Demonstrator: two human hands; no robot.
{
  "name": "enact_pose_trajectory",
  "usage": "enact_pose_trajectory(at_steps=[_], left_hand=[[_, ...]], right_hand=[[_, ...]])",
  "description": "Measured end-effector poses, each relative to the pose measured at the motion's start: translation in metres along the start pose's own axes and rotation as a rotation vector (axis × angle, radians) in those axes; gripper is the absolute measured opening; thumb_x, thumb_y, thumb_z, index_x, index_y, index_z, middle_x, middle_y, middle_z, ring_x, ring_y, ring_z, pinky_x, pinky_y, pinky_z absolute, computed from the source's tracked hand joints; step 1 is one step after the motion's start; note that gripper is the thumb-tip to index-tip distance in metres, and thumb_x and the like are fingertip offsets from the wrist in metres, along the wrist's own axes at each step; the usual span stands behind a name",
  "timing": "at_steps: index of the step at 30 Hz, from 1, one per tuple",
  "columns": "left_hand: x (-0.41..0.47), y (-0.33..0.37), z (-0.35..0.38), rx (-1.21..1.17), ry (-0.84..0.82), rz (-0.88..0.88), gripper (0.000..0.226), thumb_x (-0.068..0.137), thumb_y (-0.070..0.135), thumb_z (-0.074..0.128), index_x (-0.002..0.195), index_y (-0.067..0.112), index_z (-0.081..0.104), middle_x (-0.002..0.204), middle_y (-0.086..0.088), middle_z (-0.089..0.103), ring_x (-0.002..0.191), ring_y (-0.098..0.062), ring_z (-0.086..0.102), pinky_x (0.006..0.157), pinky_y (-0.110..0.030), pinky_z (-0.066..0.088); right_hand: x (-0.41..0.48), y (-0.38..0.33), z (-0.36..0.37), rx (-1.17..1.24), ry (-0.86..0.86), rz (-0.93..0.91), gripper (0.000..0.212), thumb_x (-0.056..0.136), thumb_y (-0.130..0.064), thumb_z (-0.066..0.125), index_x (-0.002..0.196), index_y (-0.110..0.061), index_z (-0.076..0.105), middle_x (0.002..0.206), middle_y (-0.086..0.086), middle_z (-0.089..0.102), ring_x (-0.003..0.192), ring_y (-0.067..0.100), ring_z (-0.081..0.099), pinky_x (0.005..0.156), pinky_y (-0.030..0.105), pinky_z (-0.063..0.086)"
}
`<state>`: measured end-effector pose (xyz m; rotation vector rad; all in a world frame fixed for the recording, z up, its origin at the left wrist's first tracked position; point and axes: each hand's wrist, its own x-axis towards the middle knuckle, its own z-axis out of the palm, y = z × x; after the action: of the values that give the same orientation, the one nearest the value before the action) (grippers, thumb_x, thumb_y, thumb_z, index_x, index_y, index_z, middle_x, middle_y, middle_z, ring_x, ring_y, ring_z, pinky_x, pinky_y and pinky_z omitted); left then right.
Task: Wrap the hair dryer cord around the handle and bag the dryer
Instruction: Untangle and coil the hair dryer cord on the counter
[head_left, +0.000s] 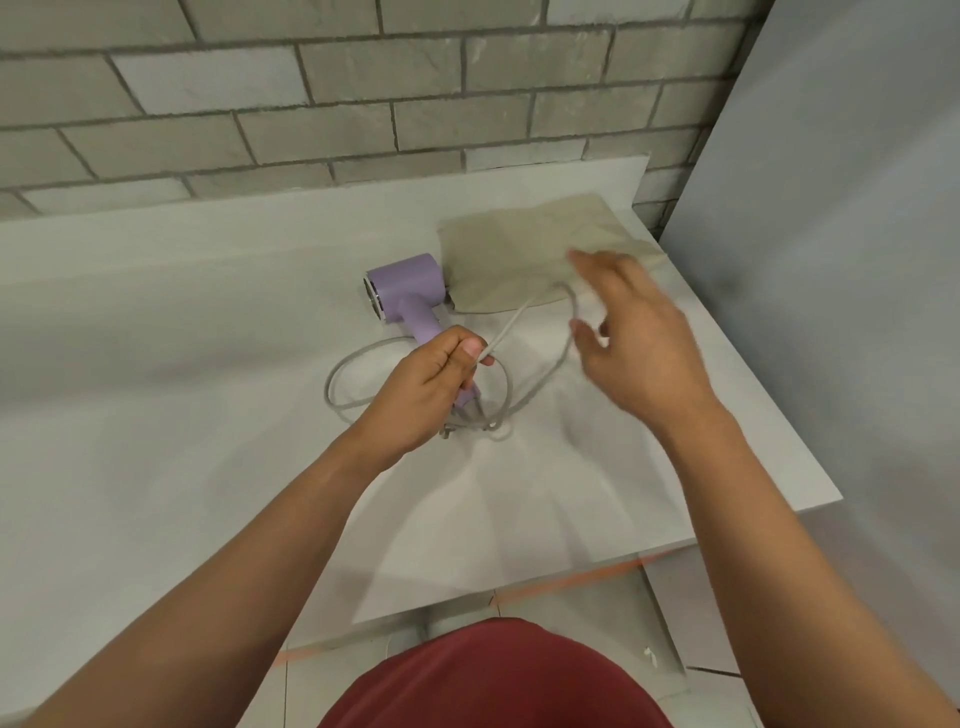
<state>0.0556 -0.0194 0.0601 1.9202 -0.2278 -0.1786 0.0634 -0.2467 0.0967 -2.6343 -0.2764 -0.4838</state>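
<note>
A person in a red shirt (493, 675) is standing at a white worktop (156, 364), the left hand (431, 389) gripping the purple dryer's (408, 291) handle (423, 327), its fingers (457, 348) pinching the grey cord (343, 374) against it. The blurred right hand (639, 343) is hovering, fingers loosely spread, beside a cord loop; whether it is holding the loop cannot be told. The dryer is lying on the worktop, head touching the flat beige bag (519, 249). With slack loops sprawling round the handle's end, a weak pinch risks turns slipping off or tangling.
</note>
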Motion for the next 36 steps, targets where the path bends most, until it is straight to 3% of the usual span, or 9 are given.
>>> enact_pose_trajectory(at_steps=[3, 5, 8, 13, 15, 24, 27, 32, 36], left_hand=[[-0.001, 0.001, 0.001, -0.021, -0.01, 0.001, 0.034, 0.11, 0.036, 0.042, 0.101, 0.014, 0.066, 0.072, 0.01, 0.055, 0.062, 0.0, 0.05, 0.064, -0.018, 0.043], [-0.001, 0.002, 0.0, -0.036, -0.019, 0.019, 0.033, 0.111, 0.034, 0.042, 0.099, 0.013, 0.064, 0.072, 0.01, 0.058, 0.064, -0.002, 0.052, 0.066, -0.017, 0.044], [-0.004, 0.002, -0.004, -0.029, -0.036, 0.02, 0.033, 0.111, 0.031, 0.041, 0.093, 0.015, 0.064, 0.07, 0.01, 0.062, 0.065, -0.006, 0.056, 0.067, -0.02, 0.047], [-0.004, -0.006, -0.012, 0.059, -0.068, 0.057, 0.041, 0.112, 0.035, 0.038, 0.09, 0.011, 0.064, 0.084, -0.001, 0.072, 0.085, -0.023, 0.067, 0.09, -0.044, 0.053], [-0.004, -0.007, -0.012, 0.064, -0.013, 0.084, 0.039, 0.112, 0.034, 0.038, 0.089, 0.014, 0.064, 0.084, -0.002, 0.072, 0.089, -0.022, 0.067, 0.093, -0.039, 0.052], [0.003, -0.004, -0.014, 0.243, 0.011, 0.106, 0.039, 0.112, 0.036, 0.035, 0.098, 0.009, 0.06, 0.063, 0.024, 0.057, 0.065, 0.009, 0.055, 0.062, -0.018, 0.038], [0.005, -0.005, -0.014, 0.163, 0.03, 0.048, 0.037, 0.112, 0.034, 0.039, 0.098, 0.009, 0.063, 0.062, 0.027, 0.054, 0.062, 0.005, 0.051, 0.062, -0.016, 0.036], [0.007, -0.005, -0.014, 0.029, 0.036, -0.007, 0.034, 0.111, 0.037, 0.041, 0.093, 0.02, 0.065, 0.059, 0.02, 0.047, 0.058, -0.004, 0.042, 0.066, -0.028, 0.036], [0.006, -0.001, -0.016, -0.017, 0.022, 0.024, 0.032, 0.111, 0.036, 0.042, 0.087, 0.024, 0.06, 0.059, 0.019, 0.047, 0.058, -0.004, 0.043, 0.064, -0.028, 0.034]], right_hand=[[-0.01, -0.021, 0.013, -0.03, -0.061, -0.347, 0.048, 0.093, -0.018, 0.069, 0.139, -0.027, 0.062, 0.139, -0.004, 0.061, 0.106, 0.025, 0.065, 0.079, 0.034, 0.055], [-0.01, -0.025, 0.021, -0.098, -0.032, -0.405, 0.025, 0.095, -0.029, 0.071, 0.119, -0.024, 0.075, 0.117, -0.003, 0.069, 0.093, 0.026, 0.064, 0.066, 0.027, 0.043], [-0.005, -0.02, 0.023, -0.114, -0.011, -0.408, 0.02, 0.095, -0.04, 0.07, 0.102, -0.025, 0.081, 0.097, -0.003, 0.066, 0.083, 0.024, 0.062, 0.062, 0.026, 0.033], [-0.003, -0.018, 0.015, 0.168, 0.042, -0.231, 0.027, 0.096, -0.046, 0.066, 0.103, -0.025, 0.082, 0.098, -0.008, 0.068, 0.07, 0.015, 0.064, 0.062, 0.037, 0.055], [0.003, -0.013, 0.006, 0.283, 0.189, -0.152, 0.021, 0.095, -0.037, 0.074, 0.101, -0.019, 0.083, 0.093, -0.006, 0.069, 0.064, 0.011, 0.06, 0.066, 0.035, 0.055], [0.01, 0.005, -0.015, 0.329, 0.37, 0.08, 0.021, 0.097, -0.036, 0.072, 0.103, -0.018, 0.082, 0.097, -0.005, 0.069, 0.07, 0.005, 0.063, 0.073, 0.016, 0.051], [0.011, 0.014, -0.012, 0.194, 0.233, 0.161, 0.023, 0.099, -0.032, 0.068, 0.118, -0.021, 0.078, 0.113, -0.004, 0.068, 0.073, 0.012, 0.063, 0.085, 0.035, 0.057], [0.001, -0.014, 0.0, 0.055, -0.013, -0.272, 0.062, 0.089, -0.008, 0.062, 0.148, -0.026, 0.054, 0.147, -0.001, 0.051, 0.11, 0.021, 0.062, 0.081, 0.039, 0.058], [0.001, -0.032, 0.026, -0.086, -0.082, -0.435, 0.03, 0.097, -0.034, 0.068, 0.126, -0.027, 0.071, 0.112, -0.006, 0.068, 0.096, 0.023, 0.059, 0.061, 0.029, 0.047]])
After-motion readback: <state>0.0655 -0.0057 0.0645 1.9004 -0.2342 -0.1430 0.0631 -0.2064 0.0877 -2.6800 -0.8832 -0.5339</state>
